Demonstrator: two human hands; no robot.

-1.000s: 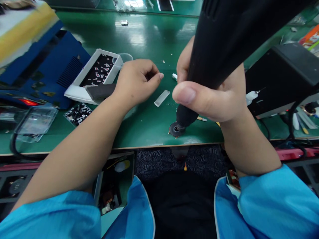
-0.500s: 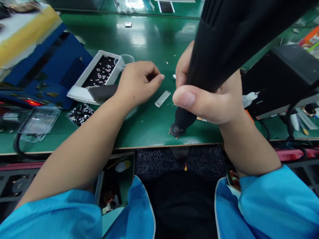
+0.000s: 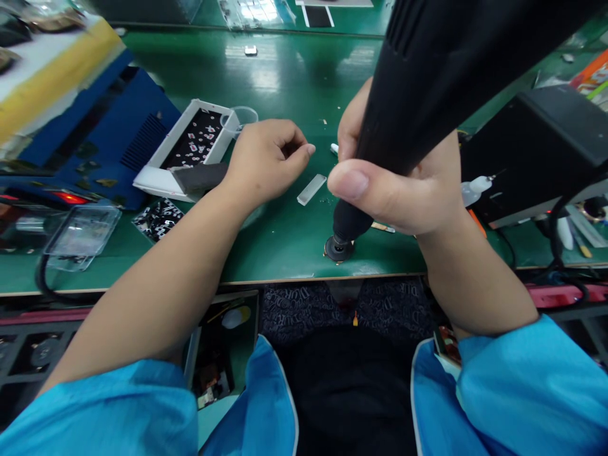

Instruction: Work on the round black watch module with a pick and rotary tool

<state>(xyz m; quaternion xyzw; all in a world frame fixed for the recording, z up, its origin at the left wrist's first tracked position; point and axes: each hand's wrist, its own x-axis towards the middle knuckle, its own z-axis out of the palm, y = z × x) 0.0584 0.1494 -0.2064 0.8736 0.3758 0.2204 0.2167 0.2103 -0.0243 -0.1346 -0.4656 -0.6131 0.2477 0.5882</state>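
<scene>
My right hand (image 3: 399, 183) is wrapped round a thick black electric screwdriver (image 3: 427, 82), which slants down from the upper right. Its lower end stands over a small round dark part (image 3: 338, 251) with copper-coloured tabs, lying near the table's front edge. A short bit of metal shows between the tool's collar and that part. My left hand (image 3: 268, 155) rests on the table with fingers curled and thumb against the index finger; no object shows in it. Between the hands lies a small clear rectangular block (image 3: 311, 189).
Left of my left hand, a white box (image 3: 156, 180) holds several tiny parts on black lining, beside a clear ring (image 3: 244, 117). A bag of black-and-white pieces (image 3: 159, 218), a clear plastic case (image 3: 83, 237) and a blue machine (image 3: 111, 136) stand farther left. A black box (image 3: 527, 149) and dropper bottle (image 3: 476, 189) are right.
The screwdriver's lower end has risen slightly, so more of the round part and the metal bit show. My left hand keeps its pose; the whole view has shifted a little.
</scene>
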